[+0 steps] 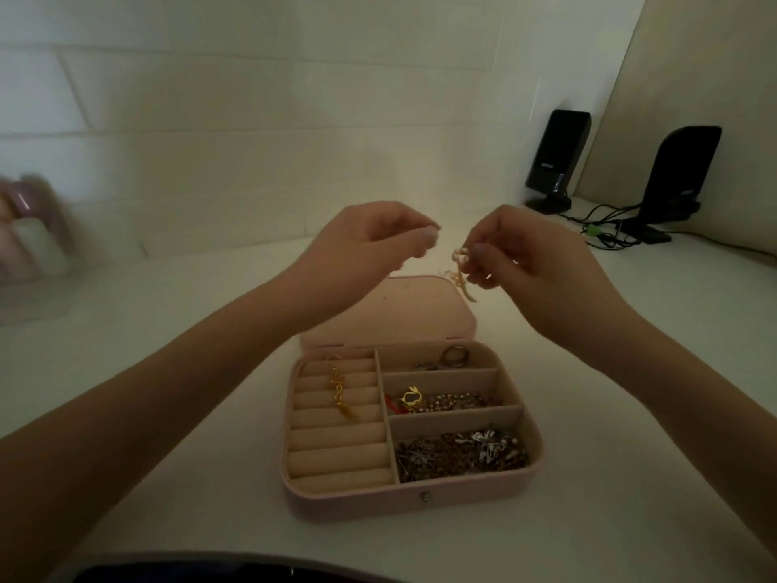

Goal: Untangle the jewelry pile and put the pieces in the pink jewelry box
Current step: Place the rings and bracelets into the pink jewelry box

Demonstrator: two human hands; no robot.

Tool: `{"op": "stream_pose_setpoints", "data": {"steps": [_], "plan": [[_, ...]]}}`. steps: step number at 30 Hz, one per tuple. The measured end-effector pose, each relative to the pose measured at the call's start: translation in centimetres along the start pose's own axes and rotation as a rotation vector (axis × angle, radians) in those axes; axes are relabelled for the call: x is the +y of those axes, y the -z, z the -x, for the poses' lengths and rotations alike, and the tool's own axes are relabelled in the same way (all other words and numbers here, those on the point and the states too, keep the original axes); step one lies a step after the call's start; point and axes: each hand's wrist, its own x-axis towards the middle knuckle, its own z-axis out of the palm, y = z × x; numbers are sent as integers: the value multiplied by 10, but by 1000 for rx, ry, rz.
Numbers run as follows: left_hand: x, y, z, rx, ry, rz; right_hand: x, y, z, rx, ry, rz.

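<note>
White desk point(168, 330) against pale wall. Open pink jewelry box point(414, 500) near front edge, chains filling right compartments. Raised above its lid: right hand point(534, 263) pinching gold-and-pearl earring point(460, 273); left hand point(370, 241) fingertips pinched together, contents unclear.

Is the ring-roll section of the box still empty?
No, a gold earring lies across the ring rolls on the left side of the pink box.

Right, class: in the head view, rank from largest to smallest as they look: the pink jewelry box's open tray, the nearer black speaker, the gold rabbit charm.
1. Open tray
2. Nearer black speaker, though it stands farther back
3. Gold rabbit charm
</note>
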Motion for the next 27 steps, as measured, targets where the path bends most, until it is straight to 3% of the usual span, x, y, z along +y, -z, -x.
{"op": "stream_pose_setpoints", "data": {"steps": [8,14,21,27], "plan": [[1,-10,15,-100,84,398,-21,-3,17,-62,55,-11],[4,-2,21,-129,87,372,-32,-2,23,-101,-17,-172],[10,-2,26,-156,14,237,-40,-2,27,-154,-8,-29],[9,-2,27,-66,-59,178,-41,-4,28,-112,-12,-36]]}}
